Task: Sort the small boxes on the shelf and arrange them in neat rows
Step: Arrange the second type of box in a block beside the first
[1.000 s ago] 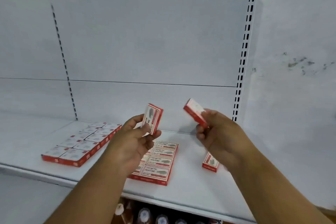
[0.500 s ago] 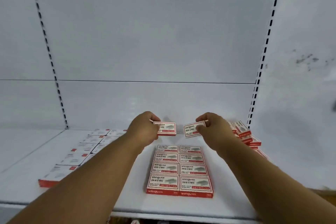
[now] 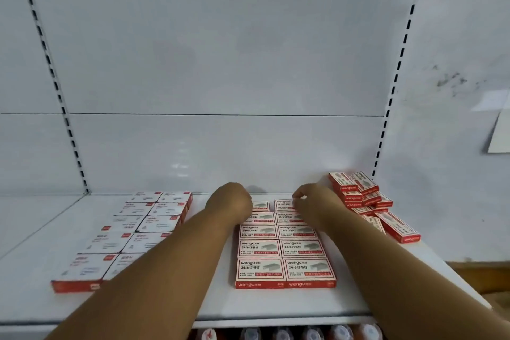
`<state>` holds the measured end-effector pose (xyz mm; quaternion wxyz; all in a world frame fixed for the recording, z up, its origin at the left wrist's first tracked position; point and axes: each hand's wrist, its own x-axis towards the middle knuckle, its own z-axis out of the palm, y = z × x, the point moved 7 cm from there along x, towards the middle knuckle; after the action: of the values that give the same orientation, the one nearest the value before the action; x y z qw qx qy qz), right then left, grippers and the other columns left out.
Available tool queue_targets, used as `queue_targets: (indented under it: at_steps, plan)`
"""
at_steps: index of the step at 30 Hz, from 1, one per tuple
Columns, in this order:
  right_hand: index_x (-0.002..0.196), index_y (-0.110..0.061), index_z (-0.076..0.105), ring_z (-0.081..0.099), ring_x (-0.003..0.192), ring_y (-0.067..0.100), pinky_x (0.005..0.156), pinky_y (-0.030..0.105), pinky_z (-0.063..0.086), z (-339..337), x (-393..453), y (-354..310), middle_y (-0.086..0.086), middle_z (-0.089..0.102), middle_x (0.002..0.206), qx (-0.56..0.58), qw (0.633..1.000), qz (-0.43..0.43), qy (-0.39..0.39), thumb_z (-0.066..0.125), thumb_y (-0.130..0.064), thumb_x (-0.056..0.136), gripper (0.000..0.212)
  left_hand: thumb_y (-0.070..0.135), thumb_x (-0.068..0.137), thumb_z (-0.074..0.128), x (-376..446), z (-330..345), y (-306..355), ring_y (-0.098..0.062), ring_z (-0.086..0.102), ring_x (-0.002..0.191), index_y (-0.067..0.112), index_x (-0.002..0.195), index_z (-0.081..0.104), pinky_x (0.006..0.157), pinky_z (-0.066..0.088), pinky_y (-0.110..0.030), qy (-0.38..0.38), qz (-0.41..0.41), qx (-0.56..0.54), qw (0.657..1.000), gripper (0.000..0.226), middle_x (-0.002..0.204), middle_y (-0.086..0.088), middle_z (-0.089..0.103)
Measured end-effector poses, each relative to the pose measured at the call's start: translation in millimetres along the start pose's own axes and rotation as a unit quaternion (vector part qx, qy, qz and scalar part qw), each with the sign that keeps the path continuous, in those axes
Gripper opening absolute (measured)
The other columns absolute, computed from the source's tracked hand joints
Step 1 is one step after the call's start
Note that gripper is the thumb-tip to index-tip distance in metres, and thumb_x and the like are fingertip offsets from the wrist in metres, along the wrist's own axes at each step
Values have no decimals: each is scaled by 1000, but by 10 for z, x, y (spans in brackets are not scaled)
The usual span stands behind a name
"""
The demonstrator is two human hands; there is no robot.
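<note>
Both lowered boxes (image 3: 284, 204) now lie flat under curled fingers (image 3: 299, 197).

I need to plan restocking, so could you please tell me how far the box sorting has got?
Done: left grid and middle grid lie in neat rows. In hand: both hands are at the middle grid's back row. Left: the loose pile on the right.

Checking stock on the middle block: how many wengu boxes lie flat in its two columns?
10: two columns of five in the middle block, front pair at the shelf edge, back pair under the left hand and right hand. More may be hidden.
</note>
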<state>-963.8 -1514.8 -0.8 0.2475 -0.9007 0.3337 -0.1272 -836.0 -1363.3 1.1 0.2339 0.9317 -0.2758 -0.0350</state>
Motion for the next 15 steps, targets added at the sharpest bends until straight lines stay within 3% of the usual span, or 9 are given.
queue_targets:
  at_steps: [3, 8, 15]
  plan:
    - [113, -27, 67, 62, 86, 16, 75, 29, 53, 46, -26, -26, 3, 65, 111, -15, 1000, -16, 2, 51, -34, 94, 26, 22, 88, 57, -32, 45, 32, -20, 62, 100, 20, 105, 72, 85, 51, -30, -3, 30, -3, 1000, 23, 111, 1, 68]
    - [117, -25, 65, 56, 89, 16, 75, 22, 41, 72, -62, 10, 6, 57, 122, 8, 999, -33, 6, 58, -41, 91, 32, 28, 88, 61, -75, 70, 49, -17, 58, 110, 28, 113, 68, 89, 46, -27, 2, 50, -40, 998, 26, 125, 4, 61]
    - [116, -24, 65, 53, 88, 15, 72, 22, 40, 71, -37, 30, 5, 51, 124, 7, 999, -43, 14, 60, -43, 91, 32, 32, 88, 59, -94, 92, 42, -16, 60, 103, 33, 111, 66, 89, 49, -30, 5, 50, -42, 998, 25, 120, 4, 62]
